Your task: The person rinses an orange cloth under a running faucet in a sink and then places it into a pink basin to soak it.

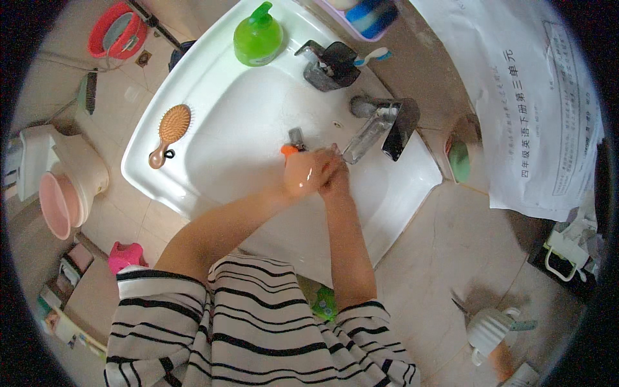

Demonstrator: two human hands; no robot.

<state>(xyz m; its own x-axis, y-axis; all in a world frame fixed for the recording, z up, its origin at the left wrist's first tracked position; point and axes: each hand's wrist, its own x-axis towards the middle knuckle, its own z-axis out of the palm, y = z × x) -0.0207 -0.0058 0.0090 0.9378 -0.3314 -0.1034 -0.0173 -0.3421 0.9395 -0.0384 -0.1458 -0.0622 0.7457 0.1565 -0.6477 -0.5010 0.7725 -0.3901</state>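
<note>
My left hand (305, 174) and my right hand (334, 177) are pressed together low over the white washbasin (258, 106), close to the tap (371, 134). Their fingers are closed against each other, and wet skin shines on the back of the left one. A small orange piece (289, 150) shows at the far side of my left hand, beside a short grey part (295, 136). What these belong to is hidden, and whether my fingers grip them is unclear. Clear water or a glassy spout surface shows by the tap, next to my right hand.
On the basin's rim stand a green pump bottle (258, 40), a wooden hairbrush (173, 126) and a dark holder (330, 66) with a toothbrush (374, 57). Printed paper sheets (516, 116) hang at the right. A pink basin (55, 203) is at the left.
</note>
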